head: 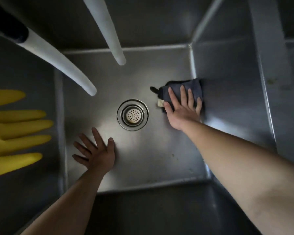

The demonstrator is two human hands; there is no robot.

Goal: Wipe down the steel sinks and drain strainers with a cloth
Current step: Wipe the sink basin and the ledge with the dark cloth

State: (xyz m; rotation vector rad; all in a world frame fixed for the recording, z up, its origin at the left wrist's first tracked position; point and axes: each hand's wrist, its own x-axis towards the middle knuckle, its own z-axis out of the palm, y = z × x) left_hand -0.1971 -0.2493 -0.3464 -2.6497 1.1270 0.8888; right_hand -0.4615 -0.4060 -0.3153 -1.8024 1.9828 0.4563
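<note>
Both hands spread flat: right (183, 107) on cloth (183, 89) against sink (159, 167) wall edge, left (97, 153) on floor near strainer (132, 114).

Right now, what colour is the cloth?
Dark blue-grey cloth, with a pale tag, under the right hand; head view.

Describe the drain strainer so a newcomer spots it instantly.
Look at the floor of the steel sink. Near its middle, between the two hands, sits the drain strainer: a round ringed cup with a perforated centre, the only circular fitting there.
</note>
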